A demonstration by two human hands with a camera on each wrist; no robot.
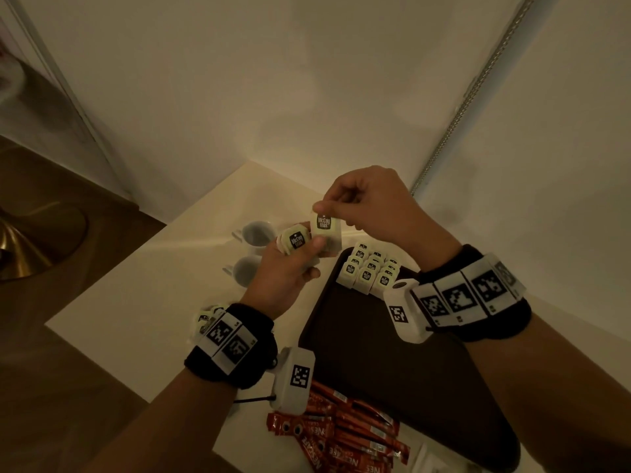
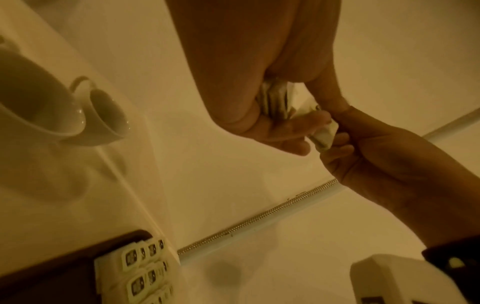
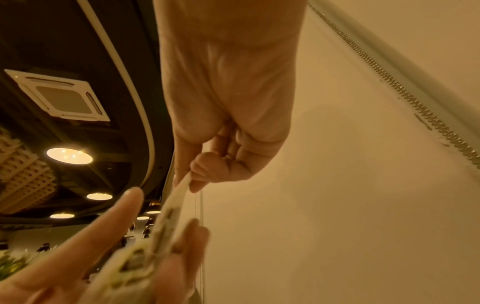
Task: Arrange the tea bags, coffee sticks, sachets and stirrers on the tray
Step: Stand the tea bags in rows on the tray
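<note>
My left hand (image 1: 290, 268) grips a small stack of pale green tea bags (image 1: 295, 241) above the table, beside the tray's far left corner. My right hand (image 1: 355, 203) pinches the top edge of one tea bag (image 1: 324, 225) that stands up out of that stack. Rows of tea bags (image 1: 370, 269) stand in the far corner of the dark brown tray (image 1: 392, 353). In the left wrist view the held tea bags (image 2: 275, 98) show between my palm and thumb. In the right wrist view my right fingers (image 3: 194, 179) pinch the tea bag (image 3: 176, 197).
Two white cups (image 1: 254, 247) stand left of the tray. More tea bags (image 1: 205, 317) lie behind my left wrist. Red coffee sticks (image 1: 341, 428) are piled at the table's near edge. A wall and a metal strip (image 1: 461, 107) run close behind.
</note>
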